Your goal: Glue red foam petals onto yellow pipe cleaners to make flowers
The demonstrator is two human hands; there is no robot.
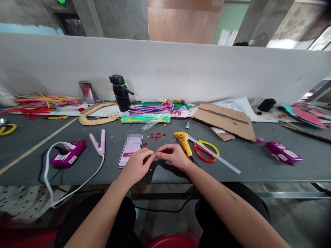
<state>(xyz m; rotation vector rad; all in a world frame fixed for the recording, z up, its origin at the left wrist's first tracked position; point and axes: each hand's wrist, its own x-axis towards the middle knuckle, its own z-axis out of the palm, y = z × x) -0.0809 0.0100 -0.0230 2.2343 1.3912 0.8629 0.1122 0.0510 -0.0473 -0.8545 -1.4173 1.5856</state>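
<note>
My left hand [138, 164] and my right hand [174, 155] meet above the front part of the grey table, fingertips pinched together. Whatever sits between the fingertips is too small to make out. Several small red pieces [156, 136] lie scattered just beyond my hands. Left of my left hand lies a phone [131, 150] showing a running timer. Close to my right hand rests a yellow glue gun [183, 143] with a clear glue stick [224, 160] stretching to the right. Beside it are scissors [205, 159] with red and yellow handles.
At left lie a pink hair straightener [99, 144] and a purple power strip [68, 154] with cords. Pipe cleaners [151, 109], a clear ruler [156, 120], a black flask [120, 93] and cardboard [226, 120] line the back. A purple packet [283, 152] lies right.
</note>
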